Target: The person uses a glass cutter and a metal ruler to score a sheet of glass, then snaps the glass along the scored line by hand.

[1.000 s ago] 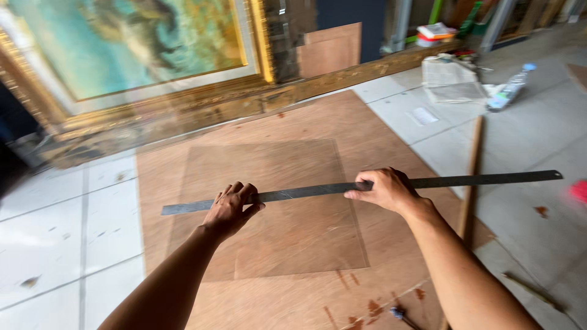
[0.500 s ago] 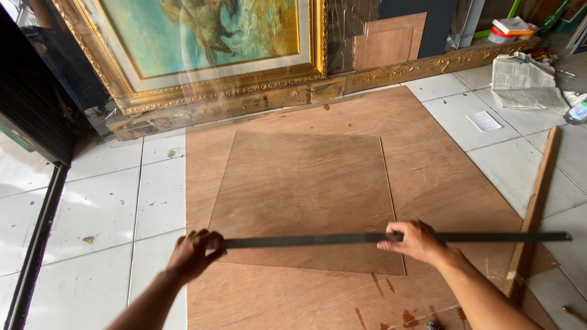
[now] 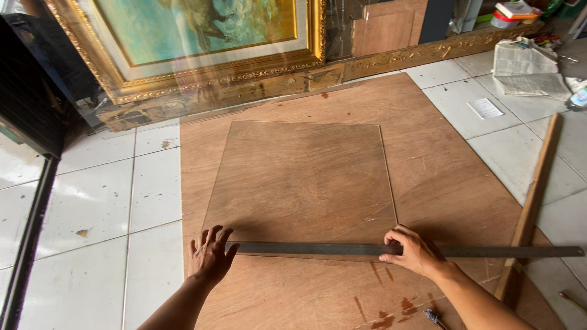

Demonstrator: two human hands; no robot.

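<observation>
White floor tiles (image 3: pixel 92 201) surrounded a plywood board (image 3: pixel 452 177) on which a clear glass pane (image 3: pixel 299 177) was laid flat; a gilt-framed painting (image 3: pixel 202 36) was propped behind, and a wooden batten (image 3: pixel 532 201) was seen at the right. A long dark metal ruler (image 3: pixel 318 249) was laid across the pane's near edge. Its long axis was set left to right, roughly parallel to that edge, one end tucked under the left hand (image 3: pixel 210 255) and the other pointing right, well past the pane and over the batten. The left hand was spread open, palm and fingers pressed flat on the ruler's end. The right hand (image 3: pixel 413 250) was partly curled, fingertips pressed on the ruler near the pane's right corner.

Risk was judged as follows: the overhanging right end could have pivoted under uneven pressure, so that the ruler slid askew on the smooth glass. Fingers close to the bare glass edge could have been cut.
</observation>
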